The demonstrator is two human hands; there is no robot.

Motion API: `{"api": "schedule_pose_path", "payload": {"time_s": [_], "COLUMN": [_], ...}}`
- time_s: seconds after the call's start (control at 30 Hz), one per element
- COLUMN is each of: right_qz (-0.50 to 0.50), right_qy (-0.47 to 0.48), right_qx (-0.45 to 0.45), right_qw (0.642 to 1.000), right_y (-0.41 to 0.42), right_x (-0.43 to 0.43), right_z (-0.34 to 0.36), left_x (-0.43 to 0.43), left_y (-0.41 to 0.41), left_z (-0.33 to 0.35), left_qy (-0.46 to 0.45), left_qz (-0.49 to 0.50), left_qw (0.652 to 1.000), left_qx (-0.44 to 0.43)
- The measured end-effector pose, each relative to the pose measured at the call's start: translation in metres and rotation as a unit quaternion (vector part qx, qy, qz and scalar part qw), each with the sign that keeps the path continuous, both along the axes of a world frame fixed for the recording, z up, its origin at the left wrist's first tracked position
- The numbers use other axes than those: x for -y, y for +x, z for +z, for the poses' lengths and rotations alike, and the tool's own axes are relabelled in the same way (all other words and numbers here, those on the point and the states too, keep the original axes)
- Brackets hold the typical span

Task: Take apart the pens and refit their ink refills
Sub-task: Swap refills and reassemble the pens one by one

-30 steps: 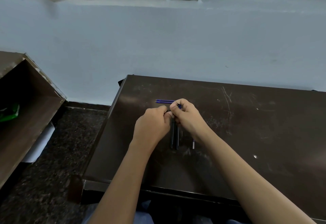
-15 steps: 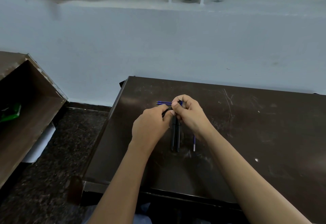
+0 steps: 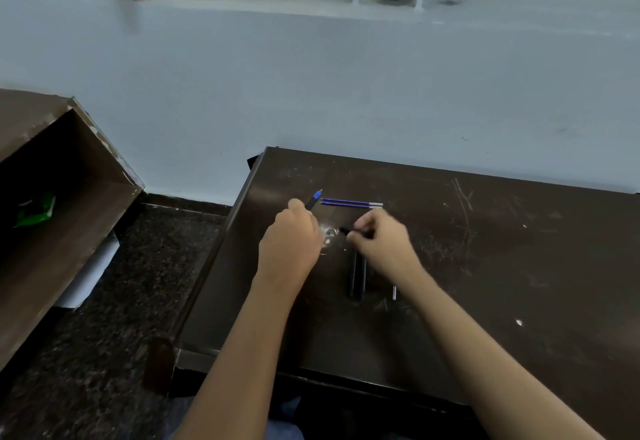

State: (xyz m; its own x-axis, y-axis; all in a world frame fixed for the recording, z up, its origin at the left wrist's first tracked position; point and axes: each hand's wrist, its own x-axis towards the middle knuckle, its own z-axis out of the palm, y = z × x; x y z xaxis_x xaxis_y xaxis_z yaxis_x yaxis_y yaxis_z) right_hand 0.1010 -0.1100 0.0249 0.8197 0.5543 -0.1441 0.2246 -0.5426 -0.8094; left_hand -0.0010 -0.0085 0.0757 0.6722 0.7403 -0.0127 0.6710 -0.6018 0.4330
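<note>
My left hand (image 3: 291, 245) grips a dark pen body (image 3: 313, 200) whose blue tip points up and away past my knuckles. My right hand (image 3: 382, 245) pinches a small black pen part (image 3: 344, 230), its end sticking out toward the left hand. Two blue ink refills (image 3: 349, 202) lie side by side just beyond my hands. Two black pen barrels (image 3: 356, 278) lie parallel under my right wrist. A short silver-tipped piece (image 3: 394, 292) lies right of them, mostly hidden by my forearm.
The dark scratched desk (image 3: 485, 266) stands against a pale wall (image 3: 311, 93). Its left edge (image 3: 221, 249) drops to a speckled dark floor (image 3: 114, 335). A brown wooden shelf unit (image 3: 52, 214) with something green inside stands at the left.
My hands were together over the barrels working one pen. They have now pulled apart: the left carries the pen body off left, the right keeps a small black part.
</note>
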Motion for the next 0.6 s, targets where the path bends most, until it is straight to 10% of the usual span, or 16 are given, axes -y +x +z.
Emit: {"api": "schedule_pose_path", "payload": {"time_s": [0.17, 0.6], "right_qz": [0.183, 0.214], "right_qy": [-0.131, -0.174], "right_qx": [0.094, 0.165], "right_qw": [0.97, 0.947], "right_y": [-0.035, -0.036], "right_x": [-0.014, -0.017], "right_z": [-0.025, -0.038], "left_x": [-0.004, -0.008], "left_y": [-0.001, -0.002], "left_z": [0.001, -0.005], "left_qy": [0.012, 0.018], "left_qz": [-0.001, -0.031], "left_qw": [1.0, 0.999], "left_qx": [0.014, 0.011]}}
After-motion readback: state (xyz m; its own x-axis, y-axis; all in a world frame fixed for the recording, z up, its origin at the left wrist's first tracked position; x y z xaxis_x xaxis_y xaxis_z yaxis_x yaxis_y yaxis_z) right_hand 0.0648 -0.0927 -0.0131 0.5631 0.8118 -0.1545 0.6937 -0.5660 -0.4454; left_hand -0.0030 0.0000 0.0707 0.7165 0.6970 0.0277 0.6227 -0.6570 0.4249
